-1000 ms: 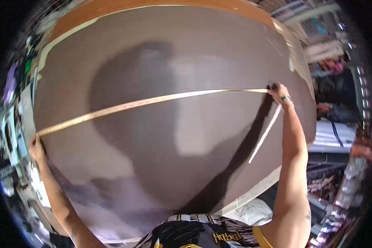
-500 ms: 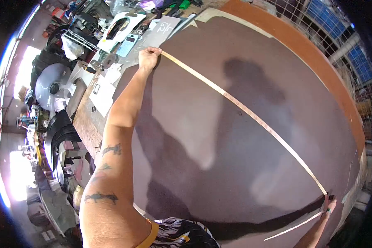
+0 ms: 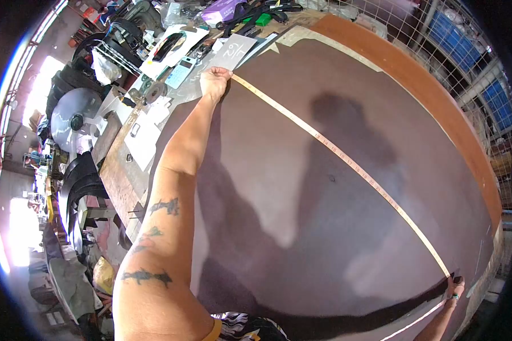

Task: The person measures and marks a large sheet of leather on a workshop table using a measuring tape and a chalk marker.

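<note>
Tautly across brown sheet (image 3: 301, 227): measuring tape (image 3: 347, 162), ends in tight grip of left hand (image 3: 215, 77), right hand (image 3: 455, 286).

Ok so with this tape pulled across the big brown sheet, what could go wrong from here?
1. The yellow measuring tape spans the large dark brown sheet, held only by the two hands; if the left hand or right hand slips, the reading could be off.
2. The tape's loose tail trails past the right hand near the sheet's edge and might snag.
3. Loose papers and tools crowd the left hand and could get knocked.
</note>
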A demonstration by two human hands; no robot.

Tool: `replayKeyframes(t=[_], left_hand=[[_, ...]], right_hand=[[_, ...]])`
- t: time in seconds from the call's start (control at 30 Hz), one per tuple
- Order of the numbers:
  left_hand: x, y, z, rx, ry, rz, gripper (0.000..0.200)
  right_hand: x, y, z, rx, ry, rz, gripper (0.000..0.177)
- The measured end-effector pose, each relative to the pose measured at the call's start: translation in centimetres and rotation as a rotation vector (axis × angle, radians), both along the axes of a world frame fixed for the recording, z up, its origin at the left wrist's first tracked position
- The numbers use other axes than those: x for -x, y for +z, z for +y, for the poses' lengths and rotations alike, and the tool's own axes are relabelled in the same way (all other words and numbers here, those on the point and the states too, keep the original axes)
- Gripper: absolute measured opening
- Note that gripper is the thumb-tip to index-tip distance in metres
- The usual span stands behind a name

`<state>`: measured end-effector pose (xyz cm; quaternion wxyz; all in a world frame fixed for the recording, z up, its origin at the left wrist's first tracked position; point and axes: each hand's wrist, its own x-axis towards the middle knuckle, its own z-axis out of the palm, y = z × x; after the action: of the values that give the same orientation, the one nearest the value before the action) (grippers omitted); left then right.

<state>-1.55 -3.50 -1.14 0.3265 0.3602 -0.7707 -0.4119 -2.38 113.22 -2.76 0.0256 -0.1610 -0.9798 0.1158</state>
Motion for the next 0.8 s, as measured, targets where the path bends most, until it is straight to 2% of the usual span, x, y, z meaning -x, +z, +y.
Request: replayKeyframes(t=[0.03, 0.13, 0.23, 0.3, 0.33, 0.37, 0.4, 0.43, 0.47, 0.5, 0.53, 0.6, 0.63, 0.73, 0.8], left_hand=[[0.0, 0.1, 0.2, -0.006, -0.003, 0.026, 0.016], [-0.4, 0.8, 1.4, -0.043, -0.015, 0.089, 0.017], [-0.5, 0.9, 1.2, -0.103, -0.041, 0.088, 0.016], [-0.5, 1.0, 1.0, -0.119, -0.074, 0.055, 0.016], [-0.6, -0.5, -1.2, 0.005, -0.090, -0.063, 0.019], [-2.4, 1.2, -0.2, 0.398, -0.074, -0.236, 0.019], [-2.9, 2.4, -0.1, 0.652, -0.100, -0.447, 0.030], [-5.2, 2.7, 2.0, 0.259, -0.461, -0.119, 0.035], [-3.8, 0.2, -2.3, 0.079, -0.630, -0.166, 0.037], [-2.2, -2.8, -6.8, 0.032, -0.844, -0.065, 0.038], [-1.3, -3.4, -8.7, 0.096, -0.769, -0.119, 0.038], [-0.2, -3.8, -11.7, 0.211, -0.619, -0.237, 0.039], [-0.4, -1.5, -6.8, 0.184, -0.369, -0.340, 0.039], [0.8, -4.9, -12.7, -0.004, -0.469, -0.209, 0.041], [0.6, -4.0, -11.9, -0.035, -0.419, -0.209, 0.040]], right_hand=[[0.1, 0.5, -0.8, 0.014, 0.009, -0.014, 0.061], [0.7, -2.1, 3.7, 0.082, 0.048, 0.037, 0.063], [0.2, 1.1, -1.3, 0.002, -0.043, -0.084, 0.063], [0.7, 0.0, 1.5, 0.021, 0.069, -0.073, 0.054], [1.8, 2.9, -2.8, -0.160, 0.150, -0.346, 0.045], [2.3, 0.4, -2.0, 0.163, 0.206, -0.156, 0.038], [1.1, 2.6, -5.6, 0.071, 0.127, -0.204, 0.034], [0.2, 4.4, -8.7, -0.021, 0.049, -0.260, 0.030], [-0.8, 7.0, -13.2, -0.109, -0.025, -0.323, 0.025], [-1.9, 7.9, -13.1, -0.011, 0.209, -0.091, 0.030], [-1.3, 10.3, -16.9, -0.273, -0.046, -0.265, 0.042], [-1.0, 7.3, -10.9, -0.292, -0.124, -0.174, 0.060], [-0.5, 8.2, -11.2, -0.176, -0.155, -0.236, 0.068], [0.0, 6.6, -9.4, -0.177, -0.194, -0.137, 0.076], [0.3, 7.2, -9.4, -0.197, -0.214, -0.171, 0.079]])
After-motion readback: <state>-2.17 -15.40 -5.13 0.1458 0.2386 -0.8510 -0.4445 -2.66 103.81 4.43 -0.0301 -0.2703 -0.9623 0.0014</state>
